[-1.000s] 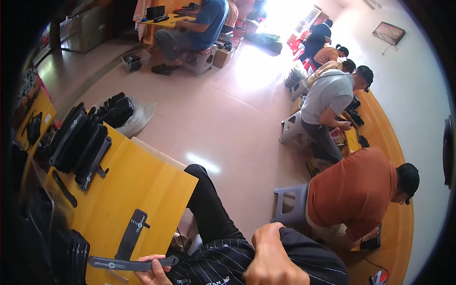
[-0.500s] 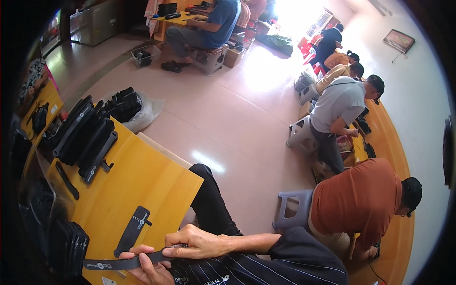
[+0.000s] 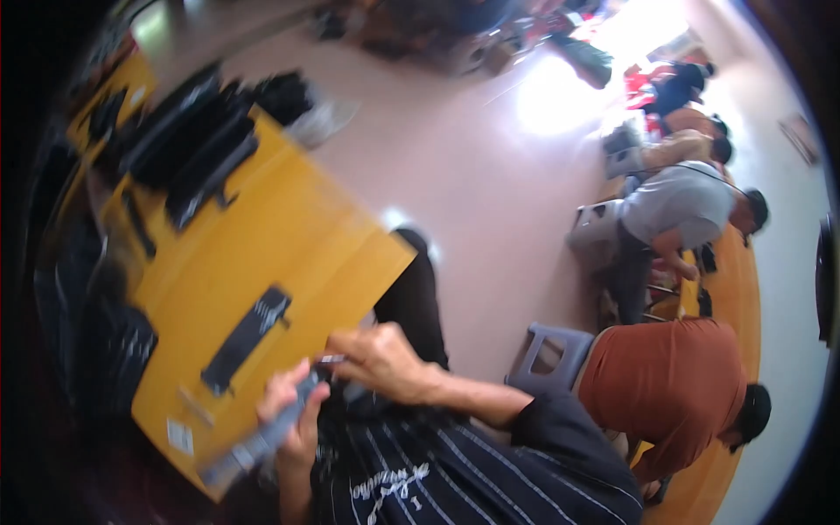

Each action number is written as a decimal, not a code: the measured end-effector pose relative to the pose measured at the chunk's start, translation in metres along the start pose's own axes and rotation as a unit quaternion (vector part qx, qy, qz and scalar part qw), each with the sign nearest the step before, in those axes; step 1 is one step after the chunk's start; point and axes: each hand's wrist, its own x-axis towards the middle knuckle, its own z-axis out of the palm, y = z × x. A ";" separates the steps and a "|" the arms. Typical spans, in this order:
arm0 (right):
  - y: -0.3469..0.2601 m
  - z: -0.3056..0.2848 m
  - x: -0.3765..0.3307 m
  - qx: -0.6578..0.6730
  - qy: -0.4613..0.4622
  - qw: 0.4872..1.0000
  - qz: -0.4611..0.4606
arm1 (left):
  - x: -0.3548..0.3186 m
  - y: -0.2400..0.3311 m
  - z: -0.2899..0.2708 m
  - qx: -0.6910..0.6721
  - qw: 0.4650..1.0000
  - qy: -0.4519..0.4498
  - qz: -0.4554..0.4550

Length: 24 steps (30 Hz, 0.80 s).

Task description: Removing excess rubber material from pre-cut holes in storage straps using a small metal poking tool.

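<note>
Close to my body, my left hand (image 3: 296,413) grips a long dark grey strap (image 3: 252,448), thumb on one side and fingers on the other. Its free end slants down past the table's near edge. My right hand (image 3: 385,363) is closed at the upper end of this strap, around a small slim tool (image 3: 331,359) with a shiny part; blur hides its kind. Flat on the yellow table (image 3: 297,236), just beyond my left hand, lies another black strap (image 3: 248,339) with a short side tab and pale print.
Stacks of black straps (image 3: 188,144) cover the table's far left, beside a single narrow dark strip (image 3: 138,223). Dark bundles in clear plastic (image 3: 114,359) stand at the left. Co-workers sit along a bench at the right, the nearest in a rust-coloured shirt (image 3: 661,376) by a grey stool (image 3: 551,354).
The view has shifted and blurred. My right hand has lifted slightly away from my left, the small tool still in it. The held strap now slants more steeply downward.
</note>
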 end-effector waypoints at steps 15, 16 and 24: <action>0.009 0.043 0.021 0.051 0.086 0.994 -0.046 | 0.003 -0.006 -0.007 -0.074 0.971 0.138 -0.178; 0.005 0.039 0.019 0.072 0.050 0.996 -0.008 | 0.004 -0.004 -0.009 -0.123 0.958 0.159 -0.206; -0.001 0.026 0.023 0.433 -0.092 0.844 0.302 | 0.004 -0.002 -0.004 -0.238 0.925 0.154 -0.254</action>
